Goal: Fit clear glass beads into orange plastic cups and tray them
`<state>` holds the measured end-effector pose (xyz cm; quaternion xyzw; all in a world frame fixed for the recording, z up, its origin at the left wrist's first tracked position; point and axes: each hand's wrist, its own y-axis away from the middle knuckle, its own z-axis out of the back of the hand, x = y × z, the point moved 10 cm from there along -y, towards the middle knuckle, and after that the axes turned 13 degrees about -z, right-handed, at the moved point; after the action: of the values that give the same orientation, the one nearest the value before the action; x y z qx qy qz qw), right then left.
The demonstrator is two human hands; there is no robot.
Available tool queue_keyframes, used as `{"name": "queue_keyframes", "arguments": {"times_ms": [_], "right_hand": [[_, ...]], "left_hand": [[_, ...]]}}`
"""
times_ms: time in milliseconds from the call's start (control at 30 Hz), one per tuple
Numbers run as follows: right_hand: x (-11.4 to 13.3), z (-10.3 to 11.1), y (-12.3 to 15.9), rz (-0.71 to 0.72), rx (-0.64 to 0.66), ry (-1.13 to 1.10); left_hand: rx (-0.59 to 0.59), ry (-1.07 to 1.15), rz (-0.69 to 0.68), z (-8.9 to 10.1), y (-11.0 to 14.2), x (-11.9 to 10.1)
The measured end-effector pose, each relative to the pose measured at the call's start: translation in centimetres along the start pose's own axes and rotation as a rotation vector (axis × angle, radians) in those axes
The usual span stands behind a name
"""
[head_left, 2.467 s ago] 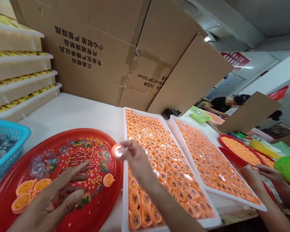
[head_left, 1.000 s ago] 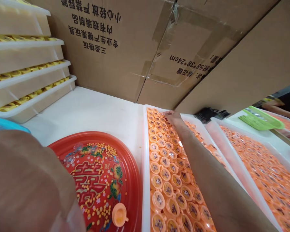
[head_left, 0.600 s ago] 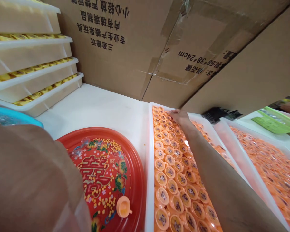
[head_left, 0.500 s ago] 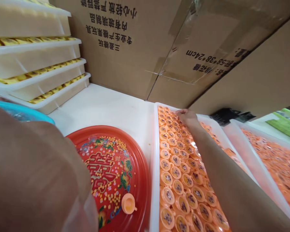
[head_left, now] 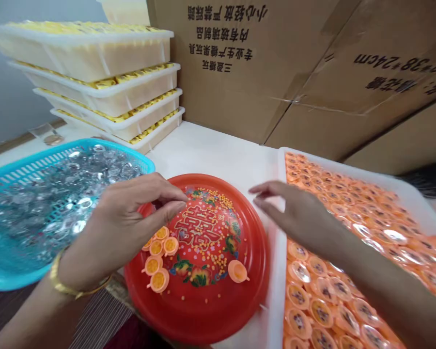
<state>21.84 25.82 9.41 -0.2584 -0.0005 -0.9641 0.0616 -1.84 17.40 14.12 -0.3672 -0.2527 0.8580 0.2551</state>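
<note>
My left hand (head_left: 141, 208) hovers over the left part of a round red tray (head_left: 196, 322), thumb and fingertips pinched together. Whatever they hold, if anything, is hidden. Across from it, my right hand (head_left: 294, 208) is above the tray's right rim, thumb and forefinger slightly apart, with nothing seen between them. Small yellow-orange pellets (head_left: 221, 264) lie scattered on the patterned tray. Several little orange cups (head_left: 159, 280) filled with yellow sit at its left, partly behind my left hand. A single orange cup (head_left: 238, 271) lies at the right.
To the left is a turquoise basket (head_left: 18, 276) of transparent plastic pieces (head_left: 83, 179). A white bin (head_left: 281, 291) holding many lidded orange cups (head_left: 321, 312) stands at the right. Behind are stacked cream trays (head_left: 138, 97) with yellow items and large cardboard boxes (head_left: 225, 102).
My right hand has come back from the far end of the orange-cup bin to the red tray. My left hand now shows, pinched, over the tray. The view has turned left.
</note>
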Motion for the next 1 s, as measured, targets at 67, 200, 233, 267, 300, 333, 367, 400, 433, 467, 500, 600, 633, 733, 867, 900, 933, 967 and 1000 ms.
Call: {"name": "queue_keyframes", "arguments": {"times_ms": [67,200,233,267,300,333,367,400,433,467,500,600,633,733,867,900,933,967,1000], "right_hand": [[2.6,-3.4,4.8,0.140,0.147,-0.032],[5.0,-8.3,12.8,0.259,0.240,-0.033],[5.3,-9.3,13.9,0.251,0.236,-0.033],[5.6,-10.3,14.6,0.226,0.225,-0.037],[5.8,-11.2,14.9,0.187,0.209,-0.045],[5.9,-12.1,14.7,0.135,0.197,-0.054],[6.1,-13.1,14.3,0.077,0.186,-0.063],[6.2,-13.9,13.7,0.016,0.174,-0.064],[6.4,-14.8,13.0,-0.037,0.165,-0.052],[6.6,-15.5,12.3,-0.077,0.155,-0.028],[6.8,-16.0,11.6,-0.105,0.137,0.003],[7.4,-16.9,10.3,-0.136,0.094,0.092],[7.5,-17.1,10.1,-0.141,0.090,0.108],[7.5,-17.6,10.3,-0.156,0.095,0.128],[6.8,-17.3,11.3,-0.172,0.071,0.136],[6.5,-17.1,11.6,-0.182,0.062,0.134],[6.2,-17.0,11.8,-0.191,0.057,0.130],[6.0,-17.0,12.0,-0.197,0.055,0.124],[5.8,-17.0,12.1,-0.198,0.056,0.118]], "left_hand": [[0.131,-0.092,0.004,-1.3,1.5,1.6],[0.349,-0.126,0.124,-4.1,6.6,6.3],[0.378,-0.134,0.131,-4.6,7.5,7.0],[0.398,-0.152,0.132,-5.0,8.1,7.5],[0.411,-0.178,0.132,-5.3,8.4,7.8],[0.420,-0.211,0.133,-5.5,8.5,8.1],[0.425,-0.249,0.134,-5.6,8.4,8.4],[0.427,-0.288,0.136,-5.6,8.2,8.5],[0.425,-0.326,0.137,-5.5,8.0,8.6],[0.421,-0.353,0.137,-5.5,7.7,8.6],[0.422,-0.364,0.135,-5.7,7.5,8.6],[0.471,-0.355,0.100,-7.2,7.1,7.9],[0.519,-0.359,0.077,-8.2,7.0,7.5],[0.702,-0.399,0.014,-11.4,6.8,6.8],[0.804,-0.399,0.001,-13.7,6.0,6.7],[0.812,-0.393,0.001,-13.9,5.9,6.7],[0.820,-0.386,0.000,-14.1,5.8,6.6],[0.825,-0.379,0.000,-14.2,5.7,6.5],[0.829,-0.373,0.000,-14.3,5.7,6.5]]}}
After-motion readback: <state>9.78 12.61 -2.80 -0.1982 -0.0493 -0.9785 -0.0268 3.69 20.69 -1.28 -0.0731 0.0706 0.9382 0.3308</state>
